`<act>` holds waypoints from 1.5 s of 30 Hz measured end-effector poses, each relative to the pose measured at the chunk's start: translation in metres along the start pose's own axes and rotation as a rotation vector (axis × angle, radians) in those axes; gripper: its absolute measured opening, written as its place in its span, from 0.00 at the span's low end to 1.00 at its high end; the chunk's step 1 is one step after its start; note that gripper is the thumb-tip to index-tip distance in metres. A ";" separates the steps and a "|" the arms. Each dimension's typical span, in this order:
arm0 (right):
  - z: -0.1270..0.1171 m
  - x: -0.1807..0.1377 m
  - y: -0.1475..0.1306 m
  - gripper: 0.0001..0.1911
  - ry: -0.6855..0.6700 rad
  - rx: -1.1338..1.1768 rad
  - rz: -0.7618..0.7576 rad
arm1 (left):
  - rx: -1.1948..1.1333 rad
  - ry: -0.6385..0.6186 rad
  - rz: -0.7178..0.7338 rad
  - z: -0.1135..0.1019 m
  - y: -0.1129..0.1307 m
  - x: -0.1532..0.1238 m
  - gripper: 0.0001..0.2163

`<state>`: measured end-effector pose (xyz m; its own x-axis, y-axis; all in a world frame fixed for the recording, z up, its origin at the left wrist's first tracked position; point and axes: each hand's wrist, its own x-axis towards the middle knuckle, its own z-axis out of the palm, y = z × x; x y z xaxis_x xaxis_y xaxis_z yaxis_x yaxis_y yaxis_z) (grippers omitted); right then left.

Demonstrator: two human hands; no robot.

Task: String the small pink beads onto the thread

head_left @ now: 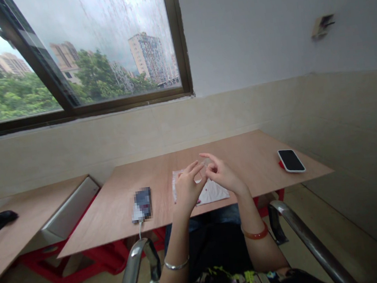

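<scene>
The left hand (189, 187) and right hand (225, 176) are raised close together above a white cloth (216, 193), which lies at the near middle of the bench (240, 151). The right index finger points out to the left, its other fingers curled; whether either grip is released or pinching something thin, I cannot tell. A phone (292, 160) lies on the right, and 1 blurred device (143, 201) with a white cable (140, 230) on the left
</scene>
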<state>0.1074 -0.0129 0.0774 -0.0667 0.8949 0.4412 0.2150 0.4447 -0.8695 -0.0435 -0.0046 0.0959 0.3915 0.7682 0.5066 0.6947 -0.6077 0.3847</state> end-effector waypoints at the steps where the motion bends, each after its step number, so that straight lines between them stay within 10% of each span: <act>1: 0.000 0.000 0.001 0.28 -0.007 -0.007 -0.007 | 0.012 -0.007 -0.006 -0.001 0.001 0.000 0.15; 10: -0.006 0.000 0.002 0.25 -0.015 -0.314 -0.228 | 0.054 -0.004 -0.038 -0.004 -0.009 0.001 0.16; 16: -0.002 -0.001 0.019 0.41 -0.144 -0.416 -0.053 | 0.012 -0.072 -0.053 -0.010 -0.011 0.001 0.18; 31: 0.005 0.003 0.010 0.22 -0.143 -0.407 -0.139 | -0.135 -0.214 0.029 -0.009 -0.017 0.000 0.11; 45: 0.006 0.001 0.006 0.36 -0.242 -0.415 -0.081 | 0.022 -0.151 -0.035 -0.014 -0.016 -0.001 0.15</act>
<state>0.1028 -0.0094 0.0713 -0.3137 0.8628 0.3964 0.5672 0.5051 -0.6505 -0.0633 0.0016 0.0999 0.4521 0.8115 0.3704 0.7219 -0.5767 0.3825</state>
